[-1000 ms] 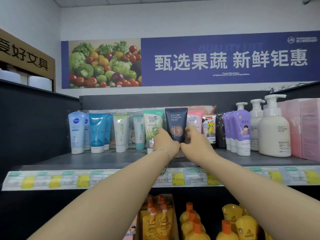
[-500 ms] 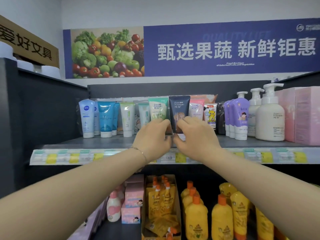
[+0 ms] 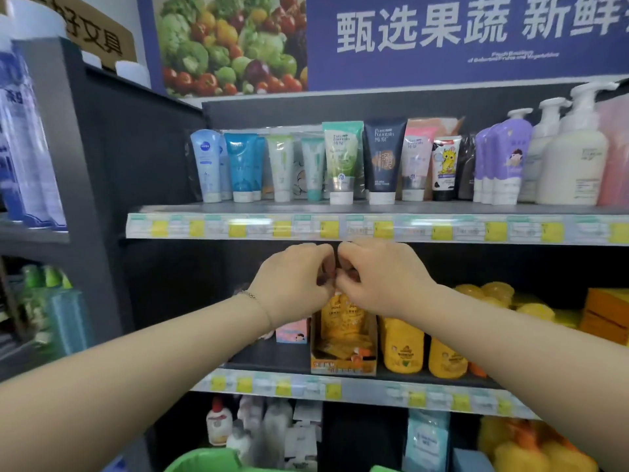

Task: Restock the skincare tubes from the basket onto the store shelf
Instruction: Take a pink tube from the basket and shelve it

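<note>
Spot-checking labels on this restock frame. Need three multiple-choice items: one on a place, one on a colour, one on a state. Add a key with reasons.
1. The dark tube stands:
A) between the green tube and the pink tube
B) at the row's far left end
C) one level lower, among yellow bottles

2. The basket rim is:
A) red
B) green
C) blue

3. The left hand and right hand are:
A) spread flat, palms up
B) gripping the dark tube
C) curled, below the top shelf, off the tubes

Key:
1 A, green and pink flank it.
2 B, a green rim shows at the bottom edge.
3 C, both hands sit under that shelf with fingers curled.
</note>
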`<action>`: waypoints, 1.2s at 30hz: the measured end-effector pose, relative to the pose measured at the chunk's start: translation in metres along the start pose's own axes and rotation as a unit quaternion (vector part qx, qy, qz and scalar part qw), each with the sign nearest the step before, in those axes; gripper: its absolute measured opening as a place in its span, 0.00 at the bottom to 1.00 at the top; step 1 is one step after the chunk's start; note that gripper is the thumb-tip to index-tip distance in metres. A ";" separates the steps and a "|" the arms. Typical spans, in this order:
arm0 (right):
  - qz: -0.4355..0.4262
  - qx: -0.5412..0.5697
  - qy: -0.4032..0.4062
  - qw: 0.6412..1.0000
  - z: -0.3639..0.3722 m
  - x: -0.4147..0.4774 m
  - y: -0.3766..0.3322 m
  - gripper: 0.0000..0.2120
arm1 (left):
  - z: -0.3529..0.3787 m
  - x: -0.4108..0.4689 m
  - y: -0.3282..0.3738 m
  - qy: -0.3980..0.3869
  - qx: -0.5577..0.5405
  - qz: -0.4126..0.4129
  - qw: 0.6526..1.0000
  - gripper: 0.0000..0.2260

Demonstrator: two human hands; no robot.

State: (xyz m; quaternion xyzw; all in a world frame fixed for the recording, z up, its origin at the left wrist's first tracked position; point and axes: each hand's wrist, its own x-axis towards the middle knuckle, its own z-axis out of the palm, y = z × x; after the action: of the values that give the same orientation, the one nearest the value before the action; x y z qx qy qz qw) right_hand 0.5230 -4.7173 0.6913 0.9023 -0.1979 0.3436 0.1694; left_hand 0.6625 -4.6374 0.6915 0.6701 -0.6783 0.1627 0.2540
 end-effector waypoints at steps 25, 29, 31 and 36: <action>0.063 0.142 -0.296 0.942 0.137 -0.136 -0.090 0.08 | 0.143 -0.169 -0.042 -0.235 0.040 -0.061 0.969 0.12; 0.109 0.169 -0.342 0.918 0.161 -0.157 -0.106 0.09 | 0.167 -0.191 -0.048 -0.304 0.014 -0.085 0.949 0.14; 0.138 0.190 -0.367 0.900 0.171 -0.165 -0.115 0.09 | 0.178 -0.201 -0.050 -0.346 -0.016 -0.118 0.931 0.15; 0.152 0.214 -0.397 0.880 0.190 -0.182 -0.136 0.08 | 0.202 -0.219 -0.053 -0.431 -0.042 -0.147 0.889 0.14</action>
State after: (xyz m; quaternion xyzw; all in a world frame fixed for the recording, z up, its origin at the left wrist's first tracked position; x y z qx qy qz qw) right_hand 0.5679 -4.6399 0.4089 0.9361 -0.3048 0.0125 -0.1752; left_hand 0.6836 -4.5721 0.3969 0.7548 -0.6212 -0.2101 -0.0142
